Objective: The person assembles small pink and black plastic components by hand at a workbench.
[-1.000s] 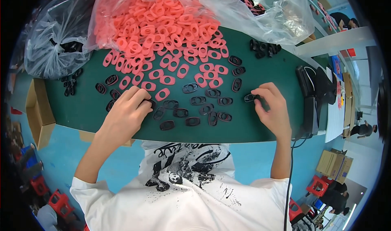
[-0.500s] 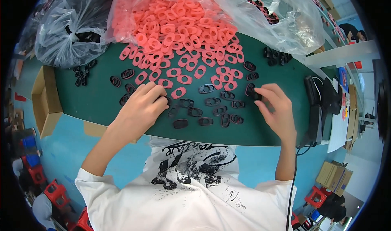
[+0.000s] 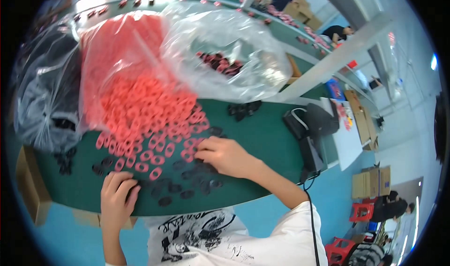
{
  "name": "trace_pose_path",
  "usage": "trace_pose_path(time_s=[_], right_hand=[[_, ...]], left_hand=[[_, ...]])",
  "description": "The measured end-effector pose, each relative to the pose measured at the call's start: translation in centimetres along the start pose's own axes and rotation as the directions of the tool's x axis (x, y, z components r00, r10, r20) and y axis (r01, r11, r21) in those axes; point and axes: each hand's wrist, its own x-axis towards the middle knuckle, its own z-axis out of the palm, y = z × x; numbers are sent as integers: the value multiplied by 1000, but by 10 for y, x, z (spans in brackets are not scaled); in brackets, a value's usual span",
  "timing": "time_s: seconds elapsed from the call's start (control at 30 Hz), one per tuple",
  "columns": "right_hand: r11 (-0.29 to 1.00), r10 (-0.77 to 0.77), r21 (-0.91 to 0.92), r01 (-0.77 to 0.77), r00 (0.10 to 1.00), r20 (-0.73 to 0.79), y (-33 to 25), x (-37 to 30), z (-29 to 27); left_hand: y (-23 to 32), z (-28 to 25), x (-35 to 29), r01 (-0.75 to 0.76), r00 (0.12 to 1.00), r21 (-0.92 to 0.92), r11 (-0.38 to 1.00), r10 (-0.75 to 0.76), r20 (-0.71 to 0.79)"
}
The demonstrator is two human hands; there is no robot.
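At the left front of the green table, my left hand (image 3: 117,195) has its fingers curled. A dark patch shows between thumb and fingers, but I cannot make out what it is. My right hand (image 3: 225,157) reaches in from the right, fingertips bent down among black oval pieces (image 3: 187,173). Whatever those fingertips hold is hidden and blurred. Several of the black pieces lie between the hands. Flat pink oval rings (image 3: 157,160), each with a hole, spread just beyond them, thinning out from a large pink heap (image 3: 145,104).
Behind the heap stand plastic bags: one with pink rings (image 3: 123,45), one with dark contents (image 3: 47,92), one with black-and-pink pieces (image 3: 225,55). Small black parts (image 3: 243,109) lie farther right. A black device (image 3: 304,146) with a cable sits at the right edge, a cardboard box (image 3: 32,184) at the left.
The view has swung up and to the right, so the table sits lower and more tilted. My right hand has come left to the pink rings' edge. The black piece it pinched no longer shows.
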Motion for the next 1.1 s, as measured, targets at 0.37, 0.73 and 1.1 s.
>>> trace_pose_path(time_s=[0.37,0.73,1.1], right_hand=[[998,51,44,-51,998,23,-2,-3,13],[986,162,42,-162,987,10,-6,7,-5],[978,206,38,-207,978,30,-15,3,-11]], left_hand=[[-25,-39,-44,222,972,40,974,-218,-92],[-39,-44,-46,261,960,77,962,-250,-125],[-78,-59,-66,306,935,143,941,-269,-231]])
